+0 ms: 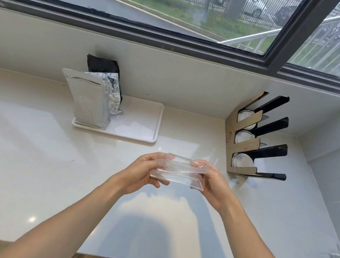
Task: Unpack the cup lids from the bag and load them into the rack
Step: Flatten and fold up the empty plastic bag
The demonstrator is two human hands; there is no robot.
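Both hands, left hand and right hand, pinch the flattened clear bag just left of the rack; looks empty, so fold tight, keep corners pinched.

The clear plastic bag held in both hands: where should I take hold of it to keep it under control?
Grip the clear plastic bag by its two short ends, one hand from each side, as the left hand and right hand do now. It is flattened, folded and limp, stretched crosswise above the counter, so only its ends give firm purchase.
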